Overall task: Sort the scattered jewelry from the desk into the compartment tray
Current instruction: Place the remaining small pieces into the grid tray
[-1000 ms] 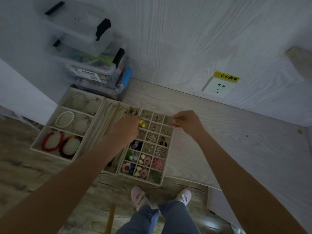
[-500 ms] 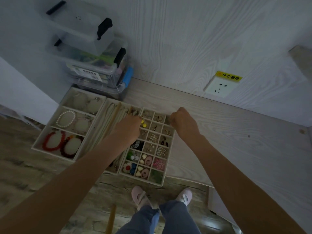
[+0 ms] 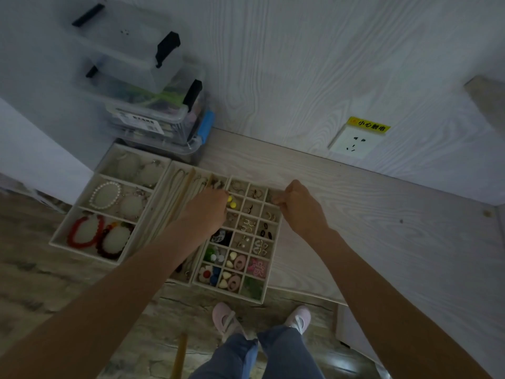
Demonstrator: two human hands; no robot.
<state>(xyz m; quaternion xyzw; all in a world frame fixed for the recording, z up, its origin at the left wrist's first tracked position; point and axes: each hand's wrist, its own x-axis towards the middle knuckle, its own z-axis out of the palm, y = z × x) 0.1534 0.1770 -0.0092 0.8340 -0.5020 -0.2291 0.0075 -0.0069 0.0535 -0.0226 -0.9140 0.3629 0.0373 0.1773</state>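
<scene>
The bench [image 3: 355, 214] carries the whole set-up against the wall, with three trays pushed edge to edge so that every cell lies within your reach. Take the compartment tray [image 3: 270, 269] as your landmark: its small square cells hold the sorted jewelry, earrings in the cells toward the wall and coloured pieces in the cells nearest you. Touching its left wall is the long-slot tray [image 3: 175, 187], and further left the bracelet tray [image 3: 82, 212] with a pearl bracelet [image 3: 105, 195]; behind these, well left of the landmark's far corner, stand the stacked clear boxes [image 3: 153, 110]. Your left hand [image 3: 207, 212] rests over the landmark's far-left cells, beside two yellow beads [image 3: 231, 202]; its fingers curl downward and are hidden, so you cannot tell whether they hold anything. Your right hand [image 3: 300, 209] sits at the landmark's far-right corner, fingers [image 3: 278, 202] drawn together at the tips over the corner cell, probably pinching a small piece for release, though the piece itself is too small to make out.
</scene>
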